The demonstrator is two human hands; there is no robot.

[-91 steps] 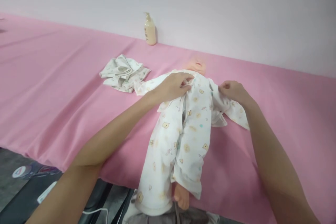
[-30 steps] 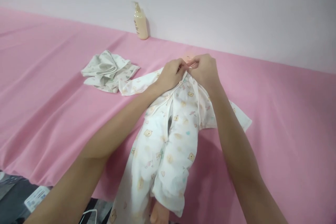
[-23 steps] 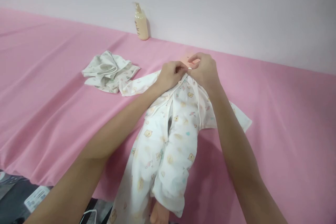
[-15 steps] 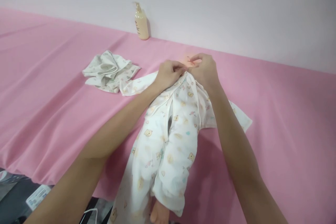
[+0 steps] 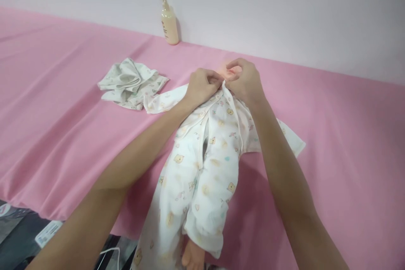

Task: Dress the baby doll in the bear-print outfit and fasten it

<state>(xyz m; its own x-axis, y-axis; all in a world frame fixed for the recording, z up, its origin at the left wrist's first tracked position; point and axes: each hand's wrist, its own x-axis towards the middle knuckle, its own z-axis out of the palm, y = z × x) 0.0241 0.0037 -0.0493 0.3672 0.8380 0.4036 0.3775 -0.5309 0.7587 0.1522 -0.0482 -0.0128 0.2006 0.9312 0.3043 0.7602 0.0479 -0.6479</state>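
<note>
A baby doll (image 5: 192, 255) lies on its back, dressed in a white baby romper (image 5: 218, 152) printed with small bears. My left hand (image 5: 204, 86) pinches the romper's edge at the neck. Opposite it, my right hand (image 5: 245, 82) grips the collar from the other side, its index finger curled above the doll's face. Between the fingertips the fabric is drawn up into a small peak. The front hangs partly apart below, with a gap near the crotch. Both sleeves spread outward. Most of the doll's head is hidden behind my hands; one bare foot shows at the bottom.
A pink sheet (image 5: 63, 105) covers the table. Left of the doll lies a crumpled printed cloth (image 5: 129, 82). A cream pump bottle (image 5: 170, 25) stands at the back against the white wall (image 5: 284, 12). Below the front edge are a white label (image 5: 47, 233) and a cable (image 5: 117, 253).
My hands have lifted the collar fabric slightly, so a small peak now shows between them. My right index finger has risen a little. The view has shifted slightly.
</note>
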